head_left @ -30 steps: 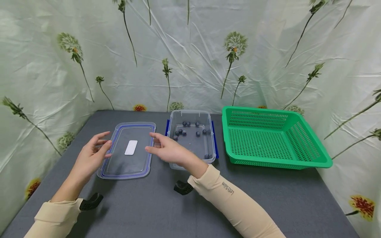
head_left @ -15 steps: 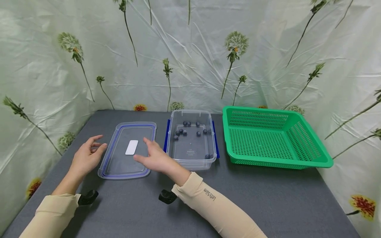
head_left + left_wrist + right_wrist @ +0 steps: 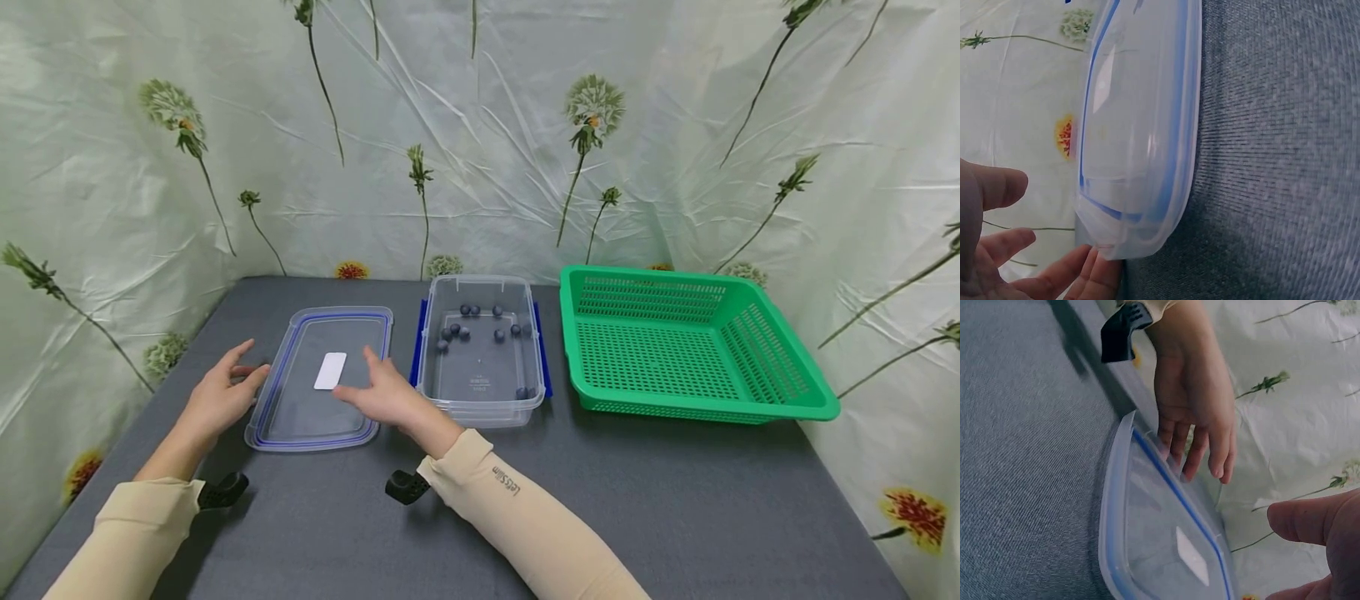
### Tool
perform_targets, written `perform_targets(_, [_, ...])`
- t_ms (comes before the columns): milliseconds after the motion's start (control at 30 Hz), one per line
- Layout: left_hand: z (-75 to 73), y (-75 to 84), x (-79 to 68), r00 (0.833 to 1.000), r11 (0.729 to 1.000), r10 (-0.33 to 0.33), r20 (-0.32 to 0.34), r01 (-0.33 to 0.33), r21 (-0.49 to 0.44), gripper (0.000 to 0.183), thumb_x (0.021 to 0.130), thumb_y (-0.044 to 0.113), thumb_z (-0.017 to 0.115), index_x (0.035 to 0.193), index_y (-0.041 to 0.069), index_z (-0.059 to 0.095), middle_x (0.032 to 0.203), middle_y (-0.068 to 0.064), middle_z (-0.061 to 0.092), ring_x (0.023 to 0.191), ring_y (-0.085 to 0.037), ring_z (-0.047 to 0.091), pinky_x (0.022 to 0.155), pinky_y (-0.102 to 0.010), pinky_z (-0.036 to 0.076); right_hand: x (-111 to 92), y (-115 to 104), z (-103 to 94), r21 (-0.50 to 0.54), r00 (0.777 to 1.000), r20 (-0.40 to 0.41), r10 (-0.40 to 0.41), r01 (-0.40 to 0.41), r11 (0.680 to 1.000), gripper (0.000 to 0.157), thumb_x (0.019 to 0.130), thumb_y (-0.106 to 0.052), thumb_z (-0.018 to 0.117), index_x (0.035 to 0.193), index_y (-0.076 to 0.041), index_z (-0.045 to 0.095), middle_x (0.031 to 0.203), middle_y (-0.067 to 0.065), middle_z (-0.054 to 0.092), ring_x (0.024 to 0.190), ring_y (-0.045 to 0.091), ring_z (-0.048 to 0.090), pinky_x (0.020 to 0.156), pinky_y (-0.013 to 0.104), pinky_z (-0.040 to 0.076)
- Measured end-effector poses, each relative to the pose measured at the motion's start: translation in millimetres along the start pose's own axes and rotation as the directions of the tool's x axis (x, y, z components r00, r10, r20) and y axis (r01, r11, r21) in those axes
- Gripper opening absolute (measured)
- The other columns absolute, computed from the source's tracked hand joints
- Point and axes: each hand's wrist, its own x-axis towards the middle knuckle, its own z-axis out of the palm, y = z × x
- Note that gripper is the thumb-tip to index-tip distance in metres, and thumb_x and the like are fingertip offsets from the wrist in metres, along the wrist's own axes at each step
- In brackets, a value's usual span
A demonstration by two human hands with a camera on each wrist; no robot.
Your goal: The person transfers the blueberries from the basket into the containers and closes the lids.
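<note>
A clear plastic lid (image 3: 307, 423) with a blue seal and a white label (image 3: 330, 371) lies flat on the grey table. At its left side is my left hand (image 3: 215, 402), thumb and fingers spread; in the left wrist view its lower fingertips (image 3: 1105, 265) appear to touch the lid's edge. Over the lid's right part hovers my right hand (image 3: 390, 396), thumb and index finger apart, gripping nothing; its other fingers are hidden in the head view. Just right of the lid stands a clear food container (image 3: 480, 414) with blue side clips, holding several blueberries (image 3: 464, 334).
A green plastic basket (image 3: 712, 408) with perforated walls stands right of the container. Behind the grey table (image 3: 675, 500) hangs a flower-printed curtain (image 3: 495, 125). Both wrists carry black devices (image 3: 222, 490) low over the table.
My right hand has moved left from beside the container to above the lid. My left hand has drawn slightly left and settled by the lid's left edge. Lid, container and basket are unmoved.
</note>
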Motion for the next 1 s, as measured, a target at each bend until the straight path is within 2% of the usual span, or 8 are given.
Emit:
perform_targets(133, [0.4, 0.2, 2.2, 1.000, 1.000, -0.003, 0.024, 0.003, -0.002, 0.079, 0.116, 0.044, 0.038, 0.171, 0.001, 0.002, 0.158, -0.046, 0.035, 0.125, -0.059, 0.062, 0.097, -0.064, 0.060, 3.9, 2.5, 1.0, 0.046, 0.999, -0.004, 0.032, -0.032, 0.998, 0.082, 0.106, -0.038, 0.068, 0.173, -0.020, 0.023, 0.181, 0.014, 0.014, 0.169, 0.028, 0.011, 0.138, 0.053, 0.020])
perform_targets(333, [2.8, 2.9, 4.5, 0.999, 1.000, -0.004, 0.033, 0.004, -0.015, 0.078, 0.116, 0.044, 0.038, 0.169, -0.005, 0.008, 0.157, -0.046, 0.036, 0.122, -0.057, 0.066, 0.100, -0.062, 0.060, 8.2, 1.0, 4.1, 0.105, 0.997, -0.074, 0.015, -0.008, 0.994, 0.081, 0.105, -0.030, 0.069, 0.172, -0.014, 0.026, 0.179, 0.012, 0.024, 0.168, 0.028, 0.014, 0.139, 0.050, 0.019])
perform_targets(433, [4.3, 3.8, 3.9, 0.999, 0.999, -0.006, 0.049, 0.008, -0.036, 0.077, 0.117, 0.043, 0.036, 0.168, -0.007, 0.008, 0.158, -0.046, 0.034, 0.127, -0.059, 0.061, 0.103, -0.063, 0.058, 9.1, -0.2, 5.3, 0.137, 0.994, -0.108, 0.025, -0.010, 0.991, 0.080, 0.104, -0.028, 0.070, 0.171, -0.013, 0.028, 0.176, 0.014, 0.031, 0.165, 0.031, 0.025, 0.137, 0.050, 0.026])
perform_targets(567, [5.1, 4.6, 3.2, 0.998, 1.000, -0.020, 0.052, 0.021, -0.021, 0.078, 0.117, 0.042, 0.035, 0.166, -0.012, 0.009, 0.160, -0.045, 0.032, 0.141, -0.062, 0.044, 0.111, -0.070, 0.049, 9.0, -0.5, 7.0, 0.192, 0.989, -0.139, 0.048, -0.020, 0.981, 0.076, 0.103, -0.028, 0.071, 0.168, -0.012, 0.034, 0.172, 0.017, 0.037, 0.156, 0.037, 0.042, 0.130, 0.053, 0.039])
perform_targets(667, [4.5, 4.3, 2.5, 0.999, 1.000, -0.031, 0.043, 0.031, 0.003, 0.077, 0.116, 0.042, 0.035, 0.164, -0.016, 0.014, 0.160, -0.045, 0.032, 0.145, -0.063, 0.036, 0.114, -0.073, 0.043, 8.3, 0.0, 8.1, 0.215, 0.985, -0.161, 0.057, -0.021, 0.976, 0.073, 0.102, -0.028, 0.072, 0.166, -0.012, 0.039, 0.170, 0.018, 0.039, 0.154, 0.037, 0.044, 0.128, 0.053, 0.041])
perform_targets(833, [1.6, 2.3, -1.9, 0.998, 0.999, -0.041, 0.051, 0.042, -0.020, 0.075, 0.117, 0.041, 0.035, 0.164, -0.015, 0.017, 0.162, -0.044, 0.030, 0.147, -0.062, 0.035, 0.115, -0.073, 0.041, 6.4, -0.1, 9.6, 0.220, 0.983, -0.176, 0.044, -0.004, 0.976, 0.070, 0.102, -0.026, 0.072, 0.164, -0.011, 0.042, 0.170, 0.017, 0.041, 0.156, 0.036, 0.042, 0.129, 0.051, 0.041])
perform_targets(933, [-1.4, 1.3, -6.2, 0.999, 0.999, -0.031, 0.043, 0.032, -0.024, 0.074, 0.117, 0.041, 0.035, 0.164, -0.015, 0.018, 0.162, -0.043, 0.031, 0.144, -0.062, 0.040, 0.109, -0.067, 0.050, 5.9, -1.9, 9.5, 0.215, 0.985, -0.172, 0.026, 0.012, 0.976, 0.070, 0.102, -0.026, 0.071, 0.164, -0.011, 0.042, 0.169, 0.017, 0.042, 0.154, 0.036, 0.045, 0.127, 0.050, 0.043])
perform_targets(1000, [-3.7, 0.8, -8.7, 0.999, 1.000, -0.018, 0.029, 0.019, -0.024, 0.073, 0.117, 0.040, 0.035, 0.163, -0.015, 0.021, 0.161, -0.043, 0.033, 0.141, -0.061, 0.045, 0.099, -0.051, 0.059, 5.0, -3.9, 8.8, 0.207, 0.985, -0.171, 0.012, 0.024, 0.978, 0.070, 0.102, -0.026, 0.072, 0.164, -0.011, 0.042, 0.168, 0.016, 0.043, 0.153, 0.035, 0.047, 0.126, 0.049, 0.044])
